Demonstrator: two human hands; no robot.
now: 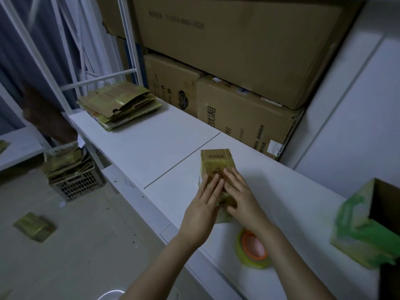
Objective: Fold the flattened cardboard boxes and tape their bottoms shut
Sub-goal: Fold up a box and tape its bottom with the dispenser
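left hand [202, 211] and right hand [242, 198] press flat-fingered on small cardboard box [216, 165]; hold flaps flush before reaching for tape roll [253, 250].

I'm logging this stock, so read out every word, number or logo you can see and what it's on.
"0002-2020", after blurred letters: on the top carton.
"66" and ".com/", beside sideways Chinese characters I can't read: on the lower right carton.
Cloud-shaped logo, small print unreadable: on the lower middle carton.
Print on the small box on the counter: too blurred.
Print on the stack of flattened boxes: too small.
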